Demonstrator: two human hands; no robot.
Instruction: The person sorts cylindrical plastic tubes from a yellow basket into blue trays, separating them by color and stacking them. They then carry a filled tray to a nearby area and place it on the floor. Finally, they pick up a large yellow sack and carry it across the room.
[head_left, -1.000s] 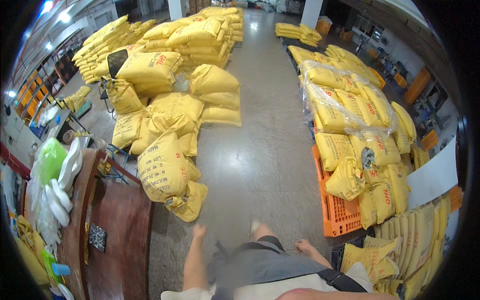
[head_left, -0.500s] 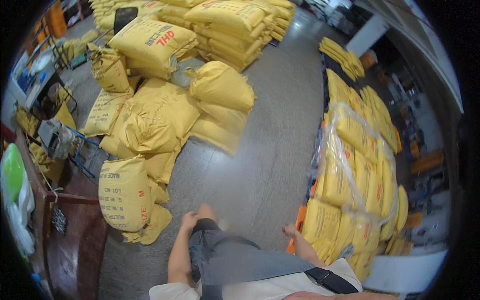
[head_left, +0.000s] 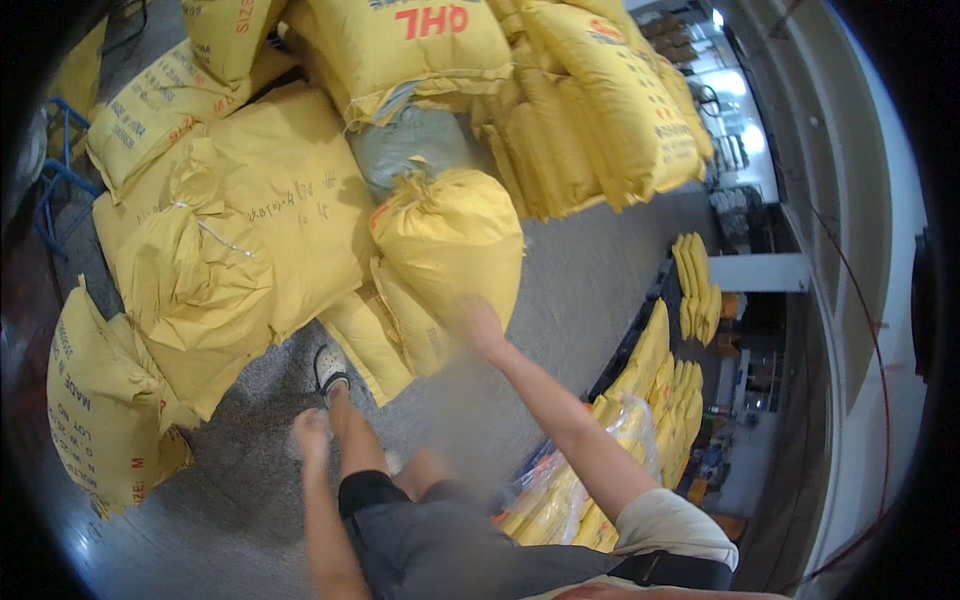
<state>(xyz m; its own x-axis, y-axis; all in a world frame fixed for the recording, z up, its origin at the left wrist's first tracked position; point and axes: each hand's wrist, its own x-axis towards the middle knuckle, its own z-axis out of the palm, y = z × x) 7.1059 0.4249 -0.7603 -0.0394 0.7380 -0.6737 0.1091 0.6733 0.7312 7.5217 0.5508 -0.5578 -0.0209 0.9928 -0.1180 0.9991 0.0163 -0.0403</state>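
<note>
Grey concrete warehouse floor [head_left: 590, 260]. Near: left hand [head_left: 310, 432] blurred, empty, grip unclear; right hand [head_left: 482, 325] open, reaching the tied yellow sack [head_left: 450, 235]. Left: upright printed sack [head_left: 95, 400]. Far: stacked yellow sacks [head_left: 590, 100], red lettering. Since the earlier frame, the sacks loom much closer.

sleeve [head_left: 668, 520]: short, beige | shorts [head_left: 440, 545]: dark grey | shoe [head_left: 330, 368]: white

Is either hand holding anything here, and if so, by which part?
Nothing is held. The right hand reaches toward the tied yellow sack, apparently not gripping it; the left hand hangs empty.
</note>
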